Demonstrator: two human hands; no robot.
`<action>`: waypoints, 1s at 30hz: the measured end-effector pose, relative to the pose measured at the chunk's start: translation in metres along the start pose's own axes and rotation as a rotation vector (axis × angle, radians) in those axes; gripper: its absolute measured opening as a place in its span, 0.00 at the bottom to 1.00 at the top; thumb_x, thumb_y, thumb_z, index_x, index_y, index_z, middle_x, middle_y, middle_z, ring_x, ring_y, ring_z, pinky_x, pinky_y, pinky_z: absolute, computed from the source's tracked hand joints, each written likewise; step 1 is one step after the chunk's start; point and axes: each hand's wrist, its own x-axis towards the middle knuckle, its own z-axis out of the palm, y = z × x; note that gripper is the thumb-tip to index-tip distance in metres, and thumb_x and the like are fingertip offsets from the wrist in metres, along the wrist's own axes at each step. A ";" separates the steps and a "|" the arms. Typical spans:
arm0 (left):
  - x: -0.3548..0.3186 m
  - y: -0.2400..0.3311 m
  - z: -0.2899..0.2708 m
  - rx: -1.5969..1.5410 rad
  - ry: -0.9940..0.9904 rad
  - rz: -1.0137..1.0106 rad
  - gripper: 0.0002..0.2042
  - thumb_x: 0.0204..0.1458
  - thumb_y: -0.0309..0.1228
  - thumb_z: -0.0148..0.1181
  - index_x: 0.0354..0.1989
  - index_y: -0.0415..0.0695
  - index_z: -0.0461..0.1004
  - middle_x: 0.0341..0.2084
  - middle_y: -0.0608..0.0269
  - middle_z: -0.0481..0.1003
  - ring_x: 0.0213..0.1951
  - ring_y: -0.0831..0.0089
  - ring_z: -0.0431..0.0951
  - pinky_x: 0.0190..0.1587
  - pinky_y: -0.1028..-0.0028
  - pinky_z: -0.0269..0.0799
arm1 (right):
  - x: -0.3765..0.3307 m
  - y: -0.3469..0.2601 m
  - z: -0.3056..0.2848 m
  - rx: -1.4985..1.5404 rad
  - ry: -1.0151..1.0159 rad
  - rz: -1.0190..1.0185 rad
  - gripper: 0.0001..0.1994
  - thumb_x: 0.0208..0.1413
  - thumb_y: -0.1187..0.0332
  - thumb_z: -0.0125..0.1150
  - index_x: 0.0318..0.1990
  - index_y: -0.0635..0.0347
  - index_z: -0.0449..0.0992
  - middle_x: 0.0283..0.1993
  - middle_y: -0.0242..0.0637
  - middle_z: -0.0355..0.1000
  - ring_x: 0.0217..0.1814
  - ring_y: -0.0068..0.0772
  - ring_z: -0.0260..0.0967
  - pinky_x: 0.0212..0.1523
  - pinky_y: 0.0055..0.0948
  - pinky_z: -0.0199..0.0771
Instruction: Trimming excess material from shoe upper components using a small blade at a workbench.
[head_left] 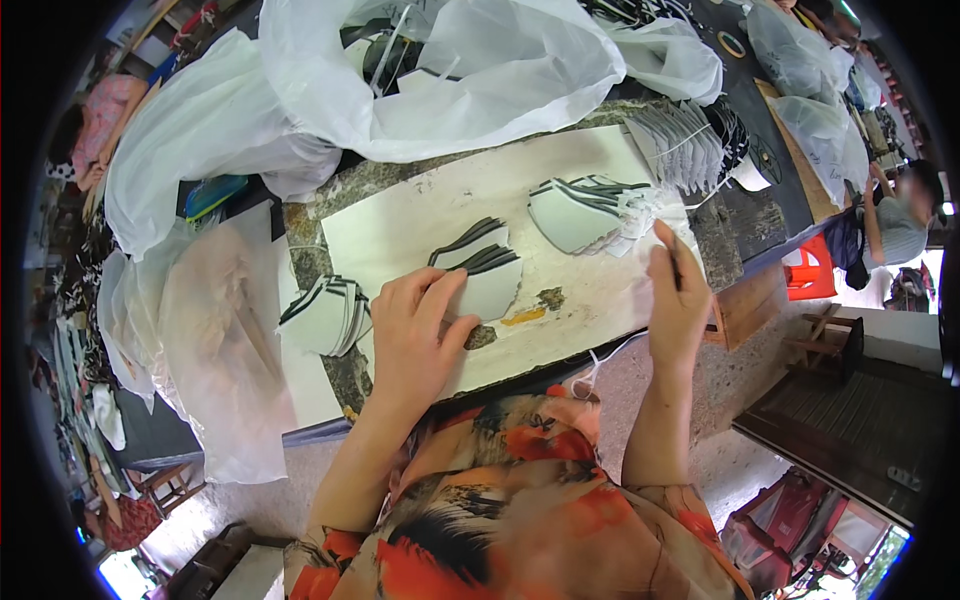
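Pressing flat on the white black-edged fabric pieces (478, 272), the left hand (415, 335) lies open; the right hand (677, 300) pinches a thin dark tool (673, 262) near the pale worn board's (420, 215) right edge.

I see a small workshop where people make things by hand. My counter (420, 215) has stacks of cut white pieces with dark edges (585, 210). Big see-through plastic bags (440, 70) full of more pieces sit at 12 o'clock. Another worker (900, 225) sits at 3 o'clock.
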 end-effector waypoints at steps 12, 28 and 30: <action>-0.004 0.001 0.013 -0.054 0.108 0.018 0.25 0.43 0.25 0.72 0.54 0.51 0.78 0.47 0.61 0.73 0.50 0.57 0.71 0.54 0.59 0.64 | -0.046 -0.028 0.045 -0.028 -0.508 0.185 0.17 0.62 0.71 0.65 0.57 0.67 0.79 0.26 0.29 0.68 0.28 0.17 0.61 0.32 0.20 0.66; 0.006 0.002 0.003 -0.045 -0.040 -0.056 0.36 0.42 0.24 0.72 0.65 0.53 0.71 0.45 0.58 0.70 0.52 0.56 0.69 0.62 0.56 0.60 | -0.054 -0.021 0.059 0.019 -0.509 -0.006 0.10 0.59 0.70 0.69 0.44 0.64 0.77 0.34 0.33 0.75 0.31 0.18 0.67 0.34 0.23 0.70; 0.008 -0.002 0.001 -0.050 -0.073 -0.032 0.34 0.42 0.27 0.73 0.63 0.51 0.71 0.47 0.57 0.70 0.52 0.56 0.69 0.60 0.59 0.61 | -0.056 -0.022 0.059 0.039 -0.561 -0.035 0.10 0.59 0.71 0.69 0.44 0.63 0.77 0.35 0.34 0.76 0.32 0.18 0.68 0.34 0.23 0.71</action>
